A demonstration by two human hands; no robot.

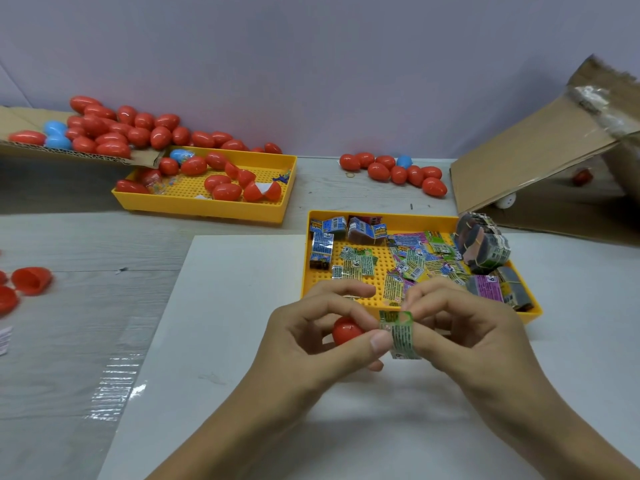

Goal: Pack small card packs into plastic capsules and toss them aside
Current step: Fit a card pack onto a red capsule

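A pale lilac wall (311, 64) backs a grey, wood-grained table (86, 244), and a white sheet (214, 341) covers the table's near middle. Over that sheet the left hand (311, 337) curls around a red capsule half (346, 330). The right hand (467, 327) pinches a green card pack (401, 336), which is bent over its forefinger and touches the left thumb just beside the capsule half.

Just beyond the hands a yellow tray (346, 216) holds loose card packs, blue ones at its far left and green and purple ones to the right. Several packs show a "6"; the rest of their print is too small to read. A rubber-banded bundle of packs (483, 244) sits at its far right corner.

A second yellow tray (207, 209), far left, holds red capsules, some of them open. Behind it a cardboard flap (69, 152) carries a heap of red capsules (121, 129) with a few blue ones among them. A smaller cluster of capsules (394, 171) lies far right of centre, next to a tilted cardboard box (526, 161). Open red halves (31, 280) rest at the left edge.
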